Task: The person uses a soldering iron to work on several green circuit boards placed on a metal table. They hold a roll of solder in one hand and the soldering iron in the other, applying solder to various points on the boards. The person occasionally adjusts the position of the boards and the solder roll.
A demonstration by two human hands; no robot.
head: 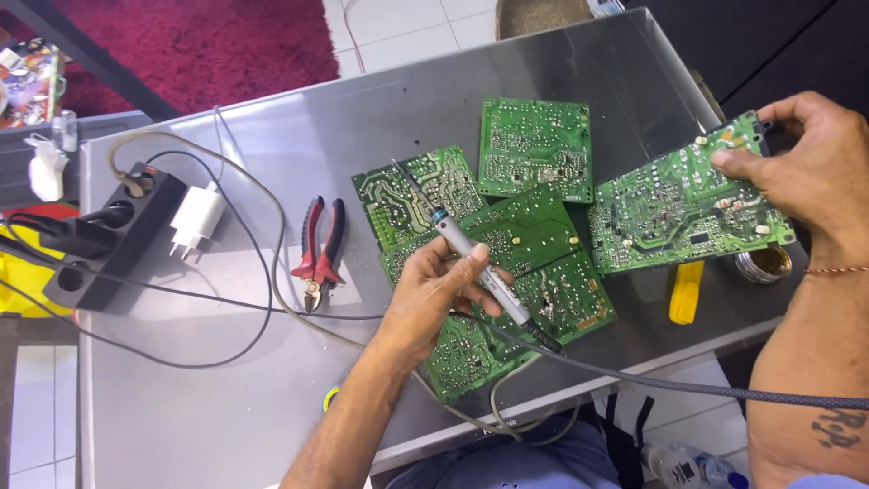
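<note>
Left hand (pixel 434 290) is wrapped around a slim grey soldering iron (pixel 471 258), tip aimed far-left over the green circuit boards (pixel 534 149) piled mid-table. Right hand (pixel 815 167) pinches another green circuit board (pixel 688 204), tilted up at the right, above a yellow tool (pixel 685 292). Red-handled pliers (pixel 321 249) lie to the left

the left hand (pixel 434 290) holds a soldering iron (pixel 475 263) like a pen, tip toward eleven o'clock over green circuit boards (pixel 525 235) lying on the steel desk (pixel 226 398). at three o'clock the right hand (pixel 815 163) pinches another circuit board (pixel 688 199), tilted up. red-handled pliers (pixel 321 249) lie at nine o'clock of the boards, beside a black power strip (pixel 113 240).
</note>
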